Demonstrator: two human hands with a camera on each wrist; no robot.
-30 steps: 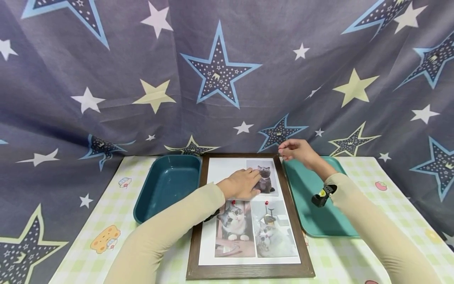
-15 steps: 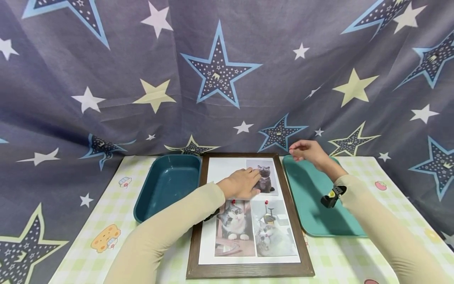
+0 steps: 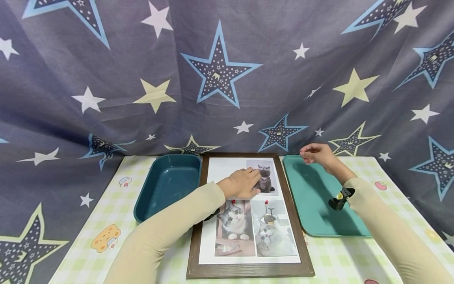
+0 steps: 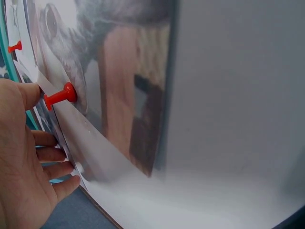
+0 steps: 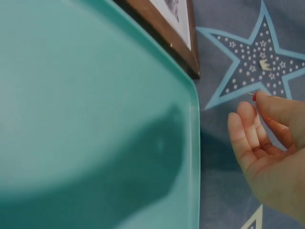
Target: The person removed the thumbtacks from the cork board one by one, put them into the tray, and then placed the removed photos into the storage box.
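Note:
My left hand rests on the white board inside a brown wooden frame. Its fingertips lie on the edge of a photo of a grey cat at the board's upper right. Two more cat photos sit below, each with a red push pin at its top: the left pin and the right pin stick out in the left wrist view. Over the back of the green tray, my right hand pinches a red push pin between thumb and finger, its metal point showing.
A flat green tray lies right of the frame. Left of it stands a deep dark-teal bin. Both sit on a checked tablecloth. A grey star-printed curtain hangs right behind the table.
My right hand has moved right and slightly down, from the frame's upper right corner to above the green tray. The left hand has stayed on the photo.

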